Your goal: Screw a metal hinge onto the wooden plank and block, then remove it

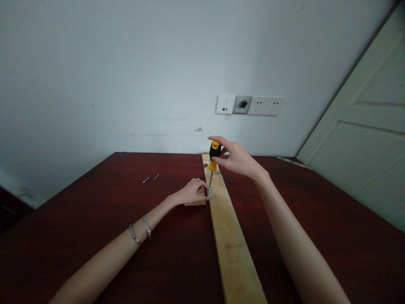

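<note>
My right hand [236,158] is closed around the handle of a yellow-and-black screwdriver [215,153], which stands nearly upright with its tip down. That tip meets a small metal bracket [209,193] with holes, set at the left edge of a long wooden board [228,236]. My left hand [191,192] pinches the bracket between thumb and fingers, steadying it against the board. Under the left hand lies a small wooden piece [195,204], partly covered by the fingers. Whether a screw sits under the tip is too small to tell.
Two screws [146,179] lie on the dark red table [110,211] left of the hands. The board runs from the near edge back to the wall. Sockets [265,106] are on the wall, a pale door [367,126] stands at right, and a thin strip [294,163] lies near it.
</note>
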Action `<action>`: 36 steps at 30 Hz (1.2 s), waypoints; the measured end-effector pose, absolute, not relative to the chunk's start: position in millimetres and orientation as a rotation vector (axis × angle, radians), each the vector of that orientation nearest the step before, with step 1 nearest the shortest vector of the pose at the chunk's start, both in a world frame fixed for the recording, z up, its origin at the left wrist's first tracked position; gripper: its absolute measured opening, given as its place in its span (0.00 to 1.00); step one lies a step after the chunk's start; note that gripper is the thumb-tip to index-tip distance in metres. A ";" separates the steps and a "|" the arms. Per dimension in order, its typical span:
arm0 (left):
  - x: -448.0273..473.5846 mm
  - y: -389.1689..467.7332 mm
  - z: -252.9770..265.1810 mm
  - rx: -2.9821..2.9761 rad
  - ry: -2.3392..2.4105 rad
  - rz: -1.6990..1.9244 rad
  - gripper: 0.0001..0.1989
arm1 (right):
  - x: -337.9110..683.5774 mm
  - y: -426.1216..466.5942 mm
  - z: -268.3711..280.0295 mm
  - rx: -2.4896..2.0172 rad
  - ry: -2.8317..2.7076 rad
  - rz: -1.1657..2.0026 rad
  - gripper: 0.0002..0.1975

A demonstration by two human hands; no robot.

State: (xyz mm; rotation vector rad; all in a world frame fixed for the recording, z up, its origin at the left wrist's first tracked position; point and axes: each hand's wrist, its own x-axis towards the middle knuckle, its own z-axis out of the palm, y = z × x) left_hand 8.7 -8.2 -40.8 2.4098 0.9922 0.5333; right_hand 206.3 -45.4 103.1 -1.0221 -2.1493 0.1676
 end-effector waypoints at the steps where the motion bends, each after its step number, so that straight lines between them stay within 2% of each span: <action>1: 8.5 -7.9 -41.2 2.410 0.989 0.539 0.17 | 206.5 -45.7 103.4 -1.030 -2.149 0.164 0.29; 7: 8.2 -8.2 -40.7 2.426 0.975 0.531 0.16 | 206.7 -45.8 103.8 -1.034 -2.148 0.158 0.27; 13: 8.7 -8.5 -40.4 2.409 0.992 0.517 0.17 | 204.3 -42.0 100.8 -1.004 -2.104 0.104 0.17; 19: 8.2 -8.3 -40.4 2.410 0.992 0.520 0.16 | 202.6 -41.1 98.8 -1.074 -2.076 0.098 0.25; 27: 8.4 -8.5 -40.7 2.412 0.981 0.533 0.16 | 203.2 -44.2 101.8 -1.084 -2.055 -0.037 0.17; 32: 7.5 -6.7 -43.2 2.428 0.962 0.562 0.17 | 203.1 -39.6 99.3 -1.073 -1.996 0.033 0.21; 36: 7.3 -5.2 -44.4 2.441 0.958 0.558 0.17 | 204.5 -40.2 99.0 -1.079 -2.030 0.017 0.20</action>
